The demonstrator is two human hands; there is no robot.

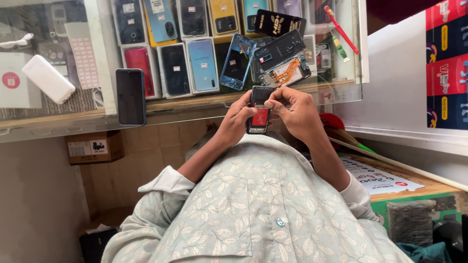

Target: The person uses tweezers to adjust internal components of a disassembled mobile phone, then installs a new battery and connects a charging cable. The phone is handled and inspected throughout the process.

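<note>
A glass shop counter (195, 104) full of phones and phone parts runs across the top of the frame, and both hands hold a small opened phone just below its front edge.

Under the glass, in the upper middle, lie rows of boxed phones, a blue phone frame (237, 62) and an opened handset with an orange ribbon cable (284, 71); a white power bank (48, 78) sits at upper left, and a dark smartphone (130, 96) rests on the counter's front edge, left of centre. At centre frame the left hand (236, 122) is closed around the small phone (259, 111), whose back is off and shows a red battery (260, 116). The right hand (297, 111) grips the phone's upper right side, its fingertips curled onto the top edge. A cardboard box (94, 147) sits under the counter at the left.
</note>
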